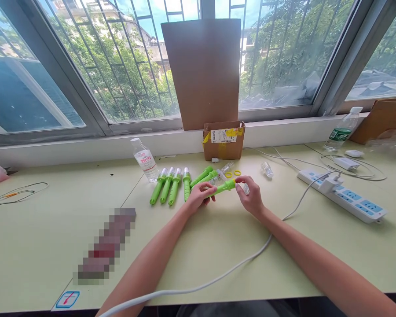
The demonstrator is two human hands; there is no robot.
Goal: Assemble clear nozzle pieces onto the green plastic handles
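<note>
A light green plastic handle (225, 187) lies tilted between my hands, clear of the other handles. My left hand (199, 196) is closed around its lower end. The fingertips of my right hand (250, 193) pinch at its other end, where a thin yellow ring (234, 181) shows. A clear piece (246, 189) shows by my right palm; whether the hand grips it is unclear. Left of my hands, several green handles with clear caps (166, 185) lie side by side. Behind my left hand are more green handles (201, 176), partly hidden.
Two loose yellow rings (237, 172) and a clear cap (267, 170) lie beyond my hands. A small cardboard box (223, 147) and a water bottle (145, 160) stand at the back. A power strip (343, 196) sits right; a white cable (218, 278) crosses beneath my right forearm.
</note>
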